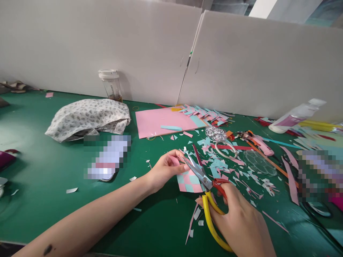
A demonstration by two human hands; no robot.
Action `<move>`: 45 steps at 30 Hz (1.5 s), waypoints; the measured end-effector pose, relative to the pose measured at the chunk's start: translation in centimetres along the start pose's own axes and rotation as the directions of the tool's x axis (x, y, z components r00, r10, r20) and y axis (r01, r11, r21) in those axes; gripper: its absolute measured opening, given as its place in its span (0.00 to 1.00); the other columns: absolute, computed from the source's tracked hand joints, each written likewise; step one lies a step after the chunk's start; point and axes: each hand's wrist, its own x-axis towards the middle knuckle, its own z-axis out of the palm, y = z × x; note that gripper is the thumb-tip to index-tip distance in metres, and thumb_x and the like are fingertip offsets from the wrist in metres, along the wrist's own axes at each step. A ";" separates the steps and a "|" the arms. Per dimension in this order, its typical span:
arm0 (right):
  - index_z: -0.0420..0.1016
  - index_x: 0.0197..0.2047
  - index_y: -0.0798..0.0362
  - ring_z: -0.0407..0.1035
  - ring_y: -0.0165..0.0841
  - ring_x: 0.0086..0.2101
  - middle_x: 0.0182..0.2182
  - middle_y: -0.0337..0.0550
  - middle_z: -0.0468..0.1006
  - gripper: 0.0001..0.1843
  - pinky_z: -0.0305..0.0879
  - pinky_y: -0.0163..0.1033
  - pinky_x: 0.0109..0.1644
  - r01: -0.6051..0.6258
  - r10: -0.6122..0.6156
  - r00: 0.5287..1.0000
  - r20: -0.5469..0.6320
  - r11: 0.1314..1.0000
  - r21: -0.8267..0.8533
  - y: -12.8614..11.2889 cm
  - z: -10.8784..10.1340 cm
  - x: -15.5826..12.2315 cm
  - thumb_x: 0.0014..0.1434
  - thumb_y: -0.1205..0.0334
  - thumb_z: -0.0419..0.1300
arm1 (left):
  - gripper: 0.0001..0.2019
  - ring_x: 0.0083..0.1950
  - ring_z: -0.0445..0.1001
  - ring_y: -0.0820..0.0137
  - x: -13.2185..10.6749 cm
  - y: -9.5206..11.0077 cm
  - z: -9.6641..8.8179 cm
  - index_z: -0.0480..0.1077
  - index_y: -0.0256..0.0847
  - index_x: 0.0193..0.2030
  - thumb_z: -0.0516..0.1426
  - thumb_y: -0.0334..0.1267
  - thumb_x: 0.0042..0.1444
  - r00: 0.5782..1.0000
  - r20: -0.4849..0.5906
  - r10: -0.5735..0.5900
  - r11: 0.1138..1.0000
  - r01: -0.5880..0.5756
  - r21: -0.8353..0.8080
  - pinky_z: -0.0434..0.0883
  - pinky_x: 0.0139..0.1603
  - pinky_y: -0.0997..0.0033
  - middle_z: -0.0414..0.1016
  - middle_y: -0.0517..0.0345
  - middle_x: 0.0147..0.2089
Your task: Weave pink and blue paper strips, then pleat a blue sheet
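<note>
The bare left forearm (107, 212) extended diagonally from the lower left, its hand (167, 167) closed in a pinch, thumb against fingers, on a pink-and-pale-blue checkered paper piece (189, 184) over the green counter (150, 232). The right hand (238, 212), fingers curled, gripped red-and-yellow-handled metal scissors (205, 181), blades slightly parted beside the left fingertips.

Checkered paper (189, 184): upper part partly hidden by left hand (169, 168) and scissors (206, 182).
Right hand (239, 216): fingers partly hidden, wrist cut off below.
Phone (110, 157): screen pixelated, unreadable.
Tumbler (110, 85): base partly hidden behind patterned cloth (88, 116).
White bottle (292, 117): label too blurred to read.
Magenta object (6, 159): cut off by left edge.
</note>
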 end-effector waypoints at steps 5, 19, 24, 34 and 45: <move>0.60 0.36 0.52 0.66 0.32 0.17 0.22 0.42 0.70 0.24 0.56 0.32 0.14 0.005 -0.005 1.000 -0.018 1.000 -0.006 0.0 0.2 -0.1 0.57 0.38 0.46 | 0.13 0.34 0.69 0.76 0.0 0.3 0.2 0.63 0.37 0.31 0.65 0.32 0.44 1.000 -0.003 -0.007 1.000 0.007 -0.013 0.64 0.35 0.76 0.69 0.61 0.33; 0.61 0.36 0.53 0.68 0.33 0.21 0.24 0.43 0.72 0.22 0.58 0.33 0.18 0.039 -0.035 0.997 -0.075 0.998 0.047 -0.3 0.5 0.6 0.57 0.40 0.47 | 0.13 0.37 0.71 0.74 -0.1 0.2 -0.1 0.64 0.38 0.32 0.65 0.32 0.44 0.999 -0.042 -0.023 0.998 0.021 -0.057 0.65 0.36 0.76 0.69 0.61 0.34; 0.62 0.35 0.53 0.68 0.35 0.21 0.24 0.44 0.72 0.22 0.55 0.33 0.18 0.036 -0.034 0.997 -0.066 0.999 0.035 -0.3 0.4 0.8 0.57 0.40 0.48 | 0.13 0.34 0.70 0.76 0.0 0.0 -0.5 0.64 0.39 0.32 0.65 0.33 0.44 0.999 -0.038 -0.012 0.998 0.009 -0.069 0.64 0.35 0.77 0.70 0.63 0.33; 0.66 0.34 0.52 0.65 0.31 0.18 0.21 0.41 0.71 0.22 0.57 0.32 0.18 -0.151 0.151 0.988 0.016 0.962 0.227 -0.2 0.6 0.8 0.55 0.40 0.51 | 0.14 0.34 0.70 0.77 -0.1 0.3 0.1 0.65 0.38 0.33 0.66 0.34 0.43 0.993 -0.112 -0.027 0.998 0.020 -0.055 0.65 0.34 0.78 0.71 0.62 0.34; 0.63 0.31 0.47 0.67 0.40 0.21 0.21 0.44 0.72 0.25 0.58 0.39 0.21 -0.480 0.475 0.877 0.074 0.854 0.200 1.3 -0.5 1.8 0.49 0.32 0.50 | 0.14 0.35 0.71 0.72 0.3 0.3 -0.5 0.68 0.38 0.38 0.64 0.41 0.46 0.968 -0.251 0.031 0.993 -0.002 0.116 0.66 0.40 0.71 0.75 0.59 0.34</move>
